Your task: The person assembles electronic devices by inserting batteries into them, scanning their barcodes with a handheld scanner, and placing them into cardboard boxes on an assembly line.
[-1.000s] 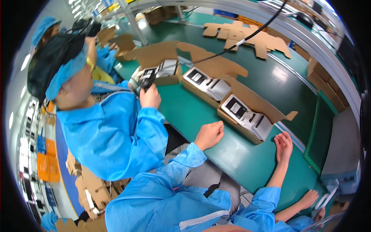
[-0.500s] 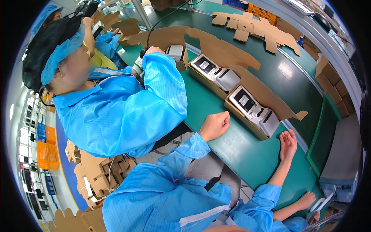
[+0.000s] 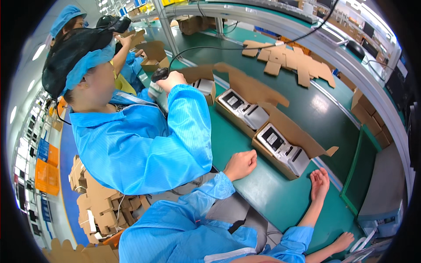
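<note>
My left hand [image 3: 240,165] rests on the green worktable [image 3: 258,188] as a loose fist, with nothing visible in it. My right hand [image 3: 319,184] lies palm up, fingers apart and slightly curled, holding nothing. Between and beyond my hands stands an open brown carton [image 3: 280,164] holding a white and grey device [image 3: 285,149] with a dark panel and a pale label. It is close to both hands, but neither grips it. Just to its left, a second open carton [image 3: 234,116] contains a similar device [image 3: 244,107].
At left, a co-worker in a blue smock [image 3: 144,136] holds a black corded handheld scanner [image 3: 160,74] over another carton [image 3: 210,90]. Flattened cardboard [image 3: 291,61] lies at the far side. Another person's hand [image 3: 342,242] rests at lower right, near a green-edged panel [image 3: 357,168].
The view has tilted upward, so the table and cartons sit lower in the picture. My hands keep their poses beside the nearest carton. The co-worker still holds the scanner.
</note>
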Motion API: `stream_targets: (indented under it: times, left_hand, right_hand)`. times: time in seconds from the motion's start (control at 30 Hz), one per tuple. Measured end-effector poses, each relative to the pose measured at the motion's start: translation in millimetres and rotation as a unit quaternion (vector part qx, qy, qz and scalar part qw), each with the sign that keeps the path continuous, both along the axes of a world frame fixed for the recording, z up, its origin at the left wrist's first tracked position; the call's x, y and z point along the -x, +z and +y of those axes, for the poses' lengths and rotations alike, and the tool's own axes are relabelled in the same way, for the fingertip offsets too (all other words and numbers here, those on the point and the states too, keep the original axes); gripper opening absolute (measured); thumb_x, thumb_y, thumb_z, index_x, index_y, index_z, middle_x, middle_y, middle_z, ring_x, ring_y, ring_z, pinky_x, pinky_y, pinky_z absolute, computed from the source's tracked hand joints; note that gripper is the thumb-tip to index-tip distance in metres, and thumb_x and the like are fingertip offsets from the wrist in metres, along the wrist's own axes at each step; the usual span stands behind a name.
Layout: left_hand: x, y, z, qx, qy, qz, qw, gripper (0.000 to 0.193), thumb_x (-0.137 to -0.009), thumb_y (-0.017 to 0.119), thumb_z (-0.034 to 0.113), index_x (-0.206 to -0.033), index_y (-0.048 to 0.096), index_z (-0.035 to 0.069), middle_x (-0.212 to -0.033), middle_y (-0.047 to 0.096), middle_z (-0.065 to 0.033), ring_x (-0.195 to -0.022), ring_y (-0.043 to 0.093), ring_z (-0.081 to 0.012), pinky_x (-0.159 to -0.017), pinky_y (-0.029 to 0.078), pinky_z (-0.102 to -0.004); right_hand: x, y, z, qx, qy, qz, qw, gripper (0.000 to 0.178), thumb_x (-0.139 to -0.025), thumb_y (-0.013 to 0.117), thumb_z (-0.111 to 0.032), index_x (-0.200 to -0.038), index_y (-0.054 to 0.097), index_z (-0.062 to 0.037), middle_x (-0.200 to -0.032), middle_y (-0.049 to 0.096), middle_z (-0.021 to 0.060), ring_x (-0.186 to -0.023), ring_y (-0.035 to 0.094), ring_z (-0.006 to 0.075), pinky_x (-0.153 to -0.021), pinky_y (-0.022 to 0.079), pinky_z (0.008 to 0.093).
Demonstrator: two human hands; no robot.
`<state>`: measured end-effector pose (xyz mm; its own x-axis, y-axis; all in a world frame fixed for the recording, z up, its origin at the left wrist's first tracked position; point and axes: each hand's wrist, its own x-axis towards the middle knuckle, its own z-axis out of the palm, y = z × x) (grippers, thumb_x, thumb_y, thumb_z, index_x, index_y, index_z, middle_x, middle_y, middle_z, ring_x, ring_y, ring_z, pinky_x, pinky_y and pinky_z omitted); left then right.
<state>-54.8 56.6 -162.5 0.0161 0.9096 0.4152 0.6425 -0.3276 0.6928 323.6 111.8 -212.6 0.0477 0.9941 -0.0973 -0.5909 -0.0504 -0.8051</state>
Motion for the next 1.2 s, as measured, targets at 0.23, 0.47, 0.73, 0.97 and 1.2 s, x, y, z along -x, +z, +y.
stream_targets:
  times: [0.23,0.47,0.73,0.97,1.2]
  left_hand:
    - [0.2,-2.1,-3.5,0.0,0.001,-0.006,1.0,0.018,-0.085,0.068,0.009,-0.079,0.051,0.006,-0.065,0.057,-0.0087,-0.06,0.06,-0.0299,-0.056,0.046,-0.0413]
    - [0.5,2.6,-4.6,0.04,-0.008,0.002,0.999,0.014,-0.083,0.066,0.008,-0.082,0.053,0.006,-0.071,0.062,-0.0112,-0.067,0.063,-0.0346,-0.06,0.049,-0.0449]
    - [0.5,-3.4,-2.8,-0.005,-0.003,0.0,1.0,0.016,-0.085,0.068,0.01,-0.079,0.054,0.006,-0.064,0.058,-0.0083,-0.059,0.061,-0.0287,-0.055,0.047,-0.0403]
    - [0.8,-3.6,-3.4,-0.006,-0.006,0.003,1.0,0.016,-0.084,0.068,0.01,-0.079,0.054,0.006,-0.065,0.059,-0.0092,-0.059,0.061,-0.0299,-0.055,0.047,-0.0409]
    - [-0.1,-3.7,-3.5,-0.004,0.001,0.002,1.0,0.017,-0.084,0.068,0.01,-0.078,0.053,0.005,-0.064,0.058,-0.0101,-0.059,0.061,-0.0306,-0.054,0.046,-0.0412]
  right_hand:
    - [3.6,-1.3,-2.6,-0.006,-0.008,0.01,1.0,0.025,-0.094,0.059,-0.007,-0.118,0.057,-0.0009,-0.097,0.067,0.0142,-0.091,0.066,0.0262,-0.085,0.057,0.0392]
    - [8.7,1.7,-2.4,-0.011,-0.019,0.017,1.0,0.021,-0.093,0.058,-0.005,-0.114,0.058,-0.0011,-0.095,0.068,0.0147,-0.088,0.067,0.026,-0.083,0.059,0.0392]
    - [11.8,4.4,-2.8,-0.008,-0.02,0.018,1.0,0.02,-0.094,0.057,-0.005,-0.114,0.059,-0.0006,-0.095,0.068,0.0137,-0.087,0.067,0.0255,-0.082,0.059,0.0389]
    - [13.4,6.9,-3.7,-0.009,-0.017,0.018,1.0,0.02,-0.094,0.056,-0.005,-0.113,0.059,-0.0009,-0.094,0.068,0.0131,-0.086,0.067,0.0248,-0.081,0.059,0.0386]
    - [13.5,7.6,-3.2,-0.007,-0.016,0.016,1.0,0.019,-0.094,0.056,-0.005,-0.112,0.059,-0.001,-0.093,0.068,0.0126,-0.085,0.067,0.0243,-0.081,0.06,0.0383]
